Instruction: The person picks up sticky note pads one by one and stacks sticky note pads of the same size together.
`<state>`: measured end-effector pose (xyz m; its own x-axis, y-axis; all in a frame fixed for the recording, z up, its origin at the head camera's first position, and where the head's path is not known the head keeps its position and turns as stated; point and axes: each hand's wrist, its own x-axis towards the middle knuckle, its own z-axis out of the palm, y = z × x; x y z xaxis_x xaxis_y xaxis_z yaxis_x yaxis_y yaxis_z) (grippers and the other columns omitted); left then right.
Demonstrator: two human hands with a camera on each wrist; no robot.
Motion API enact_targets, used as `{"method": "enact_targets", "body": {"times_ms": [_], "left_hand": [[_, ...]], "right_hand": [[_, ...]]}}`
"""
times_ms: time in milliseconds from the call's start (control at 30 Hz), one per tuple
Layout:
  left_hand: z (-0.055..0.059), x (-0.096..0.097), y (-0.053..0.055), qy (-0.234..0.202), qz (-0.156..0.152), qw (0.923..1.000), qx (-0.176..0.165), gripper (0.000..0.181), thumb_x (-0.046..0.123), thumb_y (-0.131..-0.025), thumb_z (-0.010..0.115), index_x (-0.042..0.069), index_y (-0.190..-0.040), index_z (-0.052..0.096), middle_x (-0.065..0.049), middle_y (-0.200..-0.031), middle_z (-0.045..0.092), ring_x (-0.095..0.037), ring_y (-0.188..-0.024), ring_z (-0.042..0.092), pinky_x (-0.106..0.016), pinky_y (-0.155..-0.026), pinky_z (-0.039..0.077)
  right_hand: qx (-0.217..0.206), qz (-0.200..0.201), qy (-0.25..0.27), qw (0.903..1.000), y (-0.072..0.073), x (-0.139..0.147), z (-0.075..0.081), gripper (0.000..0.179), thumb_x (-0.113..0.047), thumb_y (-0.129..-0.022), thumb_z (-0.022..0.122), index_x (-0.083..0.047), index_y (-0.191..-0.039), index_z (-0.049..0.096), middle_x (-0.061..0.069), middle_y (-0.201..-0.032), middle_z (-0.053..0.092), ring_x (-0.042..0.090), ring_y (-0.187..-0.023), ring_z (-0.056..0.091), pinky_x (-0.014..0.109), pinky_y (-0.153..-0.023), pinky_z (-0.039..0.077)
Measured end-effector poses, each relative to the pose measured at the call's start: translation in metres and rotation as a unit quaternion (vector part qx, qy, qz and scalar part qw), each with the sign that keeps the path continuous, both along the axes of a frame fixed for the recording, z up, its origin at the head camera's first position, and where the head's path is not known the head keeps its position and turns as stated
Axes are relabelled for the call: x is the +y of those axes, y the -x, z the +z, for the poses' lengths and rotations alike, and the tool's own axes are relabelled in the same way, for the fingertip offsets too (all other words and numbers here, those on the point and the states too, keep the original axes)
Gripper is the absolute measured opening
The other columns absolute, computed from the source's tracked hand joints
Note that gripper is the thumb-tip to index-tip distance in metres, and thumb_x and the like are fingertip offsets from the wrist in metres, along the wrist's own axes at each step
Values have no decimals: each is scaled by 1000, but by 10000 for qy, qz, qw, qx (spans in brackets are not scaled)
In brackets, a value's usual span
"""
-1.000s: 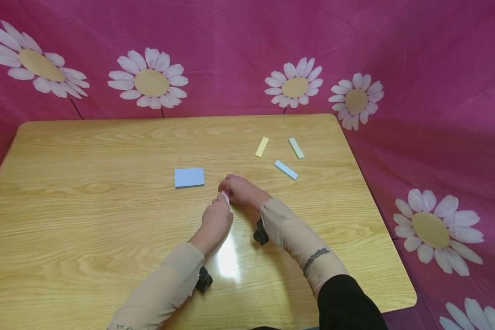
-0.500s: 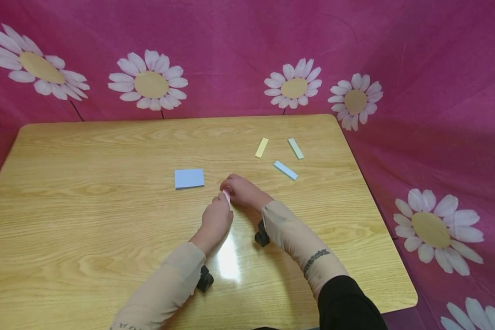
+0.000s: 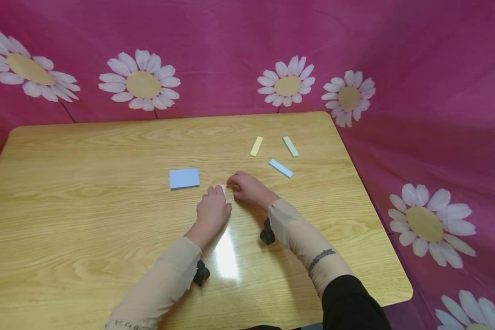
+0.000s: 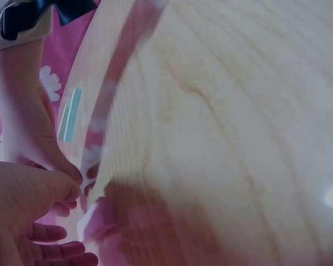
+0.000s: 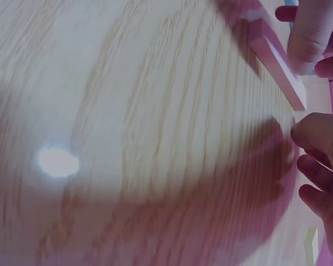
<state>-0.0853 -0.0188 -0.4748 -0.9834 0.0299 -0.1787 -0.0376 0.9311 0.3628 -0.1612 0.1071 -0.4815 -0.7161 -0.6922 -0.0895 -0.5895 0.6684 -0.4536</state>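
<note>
A narrow pink sticky-note pad (image 5: 275, 64) lies on the wooden table between the two hands; the head view shows only its pale end, the rest covered by the left hand. My left hand (image 3: 212, 208) is over the pad, its thumb and fingers loosely bent around it. In the left wrist view the pad's pink end (image 4: 100, 218) stands out past those fingers. Just right of the pad's far end is my right hand (image 3: 249, 188), fingers loosely curled. In the right wrist view its thumb (image 5: 316, 130) is apart from the pad.
A wide blue sticky-note pad (image 3: 184, 178) lies left of the hands. Toward the back right are narrow yellow (image 3: 256, 146), green (image 3: 290, 146) and blue (image 3: 281, 168) pads. A pink flowered cloth (image 3: 218, 55) hangs behind the table (image 3: 86, 206).
My right hand has drawn off the pink pad to the right. My left hand has shifted slightly forward over it and loosened. The head view has shifted a little.
</note>
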Motion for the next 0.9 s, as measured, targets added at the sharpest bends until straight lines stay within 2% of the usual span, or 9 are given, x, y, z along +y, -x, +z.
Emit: {"method": "enact_targets", "body": {"times_ms": [233, 533, 900], "left_hand": [[1, 6, 12, 130, -136, 9997, 158, 36, 22, -84, 58, -4, -106, 46, -18, -96, 49, -32, -81, 53, -42, -60, 47], [6, 11, 24, 410, -468, 9974, 356, 31, 20, -84, 57, -4, -101, 47, -17, -91, 48, -30, -77, 53, -40, -58, 47], [16, 28, 43, 637, -790, 9948, 121, 34, 23, -84, 58, -2, -105, 46, -16, -96, 48, -29, -79, 53, -39, -62, 46]], "right_hand": [[-86, -181, 49, 9998, 1, 12, 1, 31, 3, -73, 58, 4, -103, 60, 13, -97, 57, 23, -91, 52, 32, -84, 40], [-158, -407, 84, 9990, 3, 26, 2, 33, 2, -72, 60, 3, -104, 60, 13, -99, 57, 22, -91, 52, 32, -84, 41], [-141, -682, 366, 9969, 6, 43, 5, 32, 1, -71, 62, 4, -103, 60, 14, -99, 57, 24, -93, 53, 32, -86, 40]]}}
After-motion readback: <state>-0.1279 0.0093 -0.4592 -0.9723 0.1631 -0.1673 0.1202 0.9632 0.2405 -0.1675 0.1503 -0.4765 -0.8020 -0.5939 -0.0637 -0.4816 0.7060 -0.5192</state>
